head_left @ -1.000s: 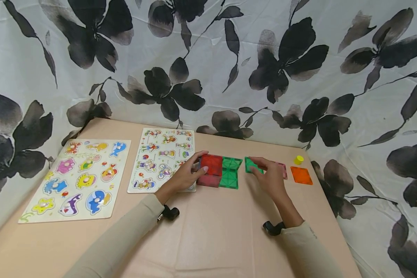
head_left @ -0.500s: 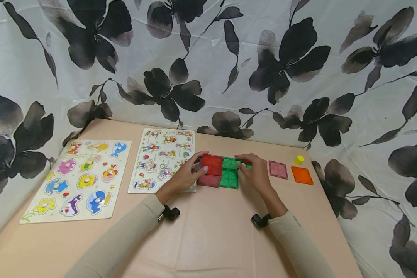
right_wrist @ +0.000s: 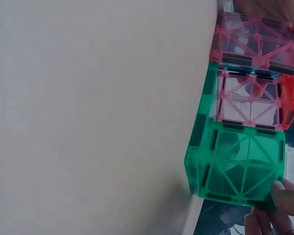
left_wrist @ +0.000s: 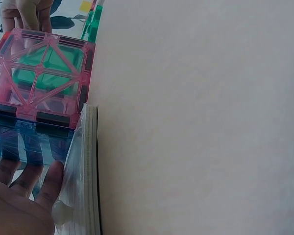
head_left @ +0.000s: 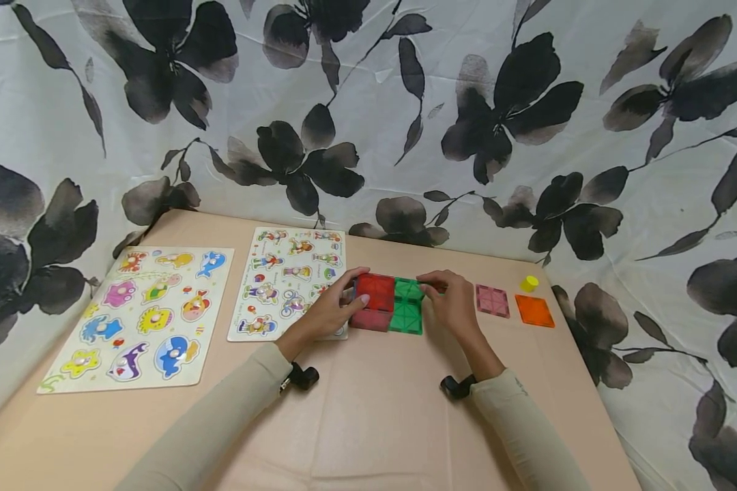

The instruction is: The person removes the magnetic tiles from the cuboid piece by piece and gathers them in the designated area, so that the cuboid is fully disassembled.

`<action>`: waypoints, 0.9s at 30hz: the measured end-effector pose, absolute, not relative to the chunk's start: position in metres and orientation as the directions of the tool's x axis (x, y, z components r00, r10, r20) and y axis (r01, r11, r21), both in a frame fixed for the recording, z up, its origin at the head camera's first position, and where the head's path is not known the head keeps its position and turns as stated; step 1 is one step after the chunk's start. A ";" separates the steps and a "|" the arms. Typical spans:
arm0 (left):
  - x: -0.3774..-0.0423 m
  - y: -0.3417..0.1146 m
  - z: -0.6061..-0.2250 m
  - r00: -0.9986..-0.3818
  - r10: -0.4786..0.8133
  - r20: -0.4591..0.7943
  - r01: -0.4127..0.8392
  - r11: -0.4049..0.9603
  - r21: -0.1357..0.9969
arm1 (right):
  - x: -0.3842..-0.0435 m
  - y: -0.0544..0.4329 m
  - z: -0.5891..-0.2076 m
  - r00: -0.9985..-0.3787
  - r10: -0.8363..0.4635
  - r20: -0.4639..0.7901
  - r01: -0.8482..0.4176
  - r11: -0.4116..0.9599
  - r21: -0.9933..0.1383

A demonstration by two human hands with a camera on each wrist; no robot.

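Note:
A small box-like structure of clear magnetic tiles stands on the table, with a red tile [head_left: 377,290] on top, a pink tile [left_wrist: 44,73] in front and a blue tile [left_wrist: 29,142] on its left side. My left hand [head_left: 328,307] holds this left side, thumb near the red tile and fingers against the blue one. Green tiles [head_left: 407,317] extend from the structure's right. There my right hand [head_left: 453,303] pinches a green tile [right_wrist: 247,161] by its corner between thumb and fingers; it stands upright at the structure's right end. The fingers partly hide that tile in the head view.
Right of the hands lie a pink tile [head_left: 492,301], an orange tile [head_left: 534,311] and a small yellow cylinder [head_left: 529,283]. Two picture puzzle boards lie leftward: an animal board [head_left: 215,307] and a figure board [head_left: 236,320], whose edge lies close beside my left hand.
My right hand has moved left, carrying the green tile from beside the loose pink tile to the structure's right end. My left hand has stayed in place on the structure.

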State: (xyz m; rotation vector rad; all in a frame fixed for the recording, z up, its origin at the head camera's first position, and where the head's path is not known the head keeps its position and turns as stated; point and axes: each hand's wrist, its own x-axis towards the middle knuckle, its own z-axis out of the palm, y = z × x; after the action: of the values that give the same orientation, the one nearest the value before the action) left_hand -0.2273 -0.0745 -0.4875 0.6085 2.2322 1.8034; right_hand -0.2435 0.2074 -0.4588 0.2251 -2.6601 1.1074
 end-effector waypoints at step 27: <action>-0.227 -0.076 -0.488 -0.891 0.443 0.099 0.192 0.169 0.967 | -0.211 0.277 -0.448 -0.984 0.080 0.159 -0.067 0.660 -0.748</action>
State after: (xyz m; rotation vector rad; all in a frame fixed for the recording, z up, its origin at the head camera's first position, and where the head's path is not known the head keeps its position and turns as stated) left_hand -0.2266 -0.0760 -0.4877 0.6176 2.2360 1.7988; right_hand -0.2115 0.2773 -0.4479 -0.0108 -2.6976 1.2260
